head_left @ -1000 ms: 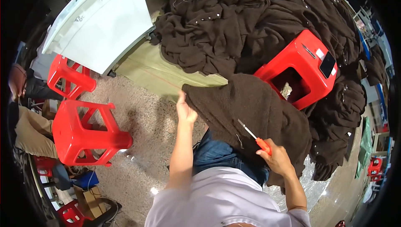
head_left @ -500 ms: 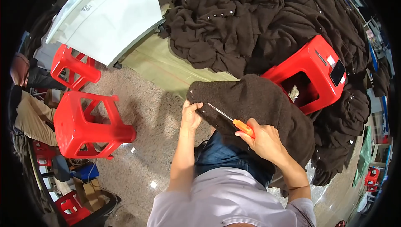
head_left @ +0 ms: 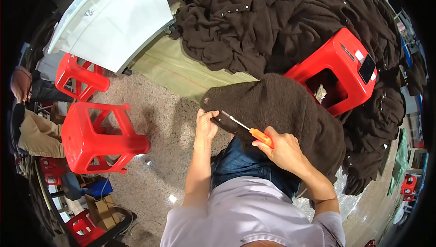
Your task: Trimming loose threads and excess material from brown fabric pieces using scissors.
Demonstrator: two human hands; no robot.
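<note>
Hands closer together: left (head_left: 207, 126) tight on brown cloth (head_left: 277, 104), right (head_left: 285, 151) round orange-handled tool (head_left: 260, 137); handwriting (head_left: 89, 12) on bin (head_left: 120, 29)

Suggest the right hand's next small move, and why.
Perhaps guide the metal tip slowly along the edge of the brown cloth: the left hand pinches that edge, and the right hand holds the orange-handled tool with its tip close to the pinch. Whether the tip touches cloth is unclear.

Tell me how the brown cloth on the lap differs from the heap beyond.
The lap cloth drapes fairly smooth; the heap is crumpled. The left hand pinches the lap cloth's edge; the heap lies unheld. The heap spreads wider than the lap cloth. Both are dark brown.
</note>
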